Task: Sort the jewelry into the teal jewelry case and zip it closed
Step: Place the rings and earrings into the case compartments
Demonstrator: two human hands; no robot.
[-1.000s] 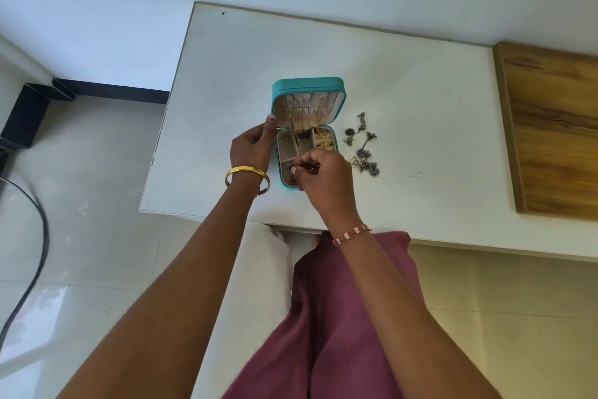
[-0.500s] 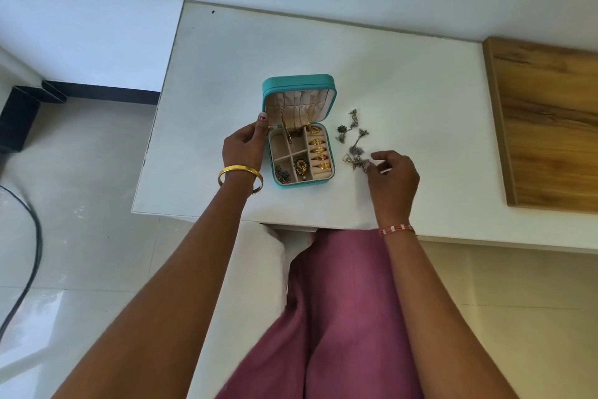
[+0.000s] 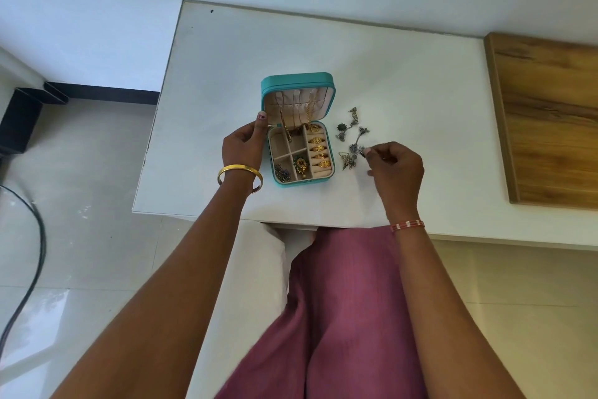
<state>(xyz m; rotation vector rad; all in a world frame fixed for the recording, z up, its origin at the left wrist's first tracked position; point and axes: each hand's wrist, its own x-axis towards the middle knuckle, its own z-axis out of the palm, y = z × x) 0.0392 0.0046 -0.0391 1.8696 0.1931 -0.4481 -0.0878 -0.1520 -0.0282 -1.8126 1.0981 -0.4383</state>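
Right hand (image 3: 396, 169) pinching one dark earring (image 3: 359, 150) from the tabletop (image 3: 404, 81) pile; left hand (image 3: 242, 147) holding the open teal case (image 3: 299, 126). Could snag neighbouring pieces, dragging them off.

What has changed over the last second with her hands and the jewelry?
The right hand left the teal jewelry case, moved right to the loose dark earrings on the table and now pinches one. The left hand stayed at the case's left edge; the lid stayed open.

Teal jewelry case (image 3: 296, 80) (beige lining), gold rings (image 3: 318, 152), white table (image 3: 404, 75), maroon garment (image 3: 349, 317).
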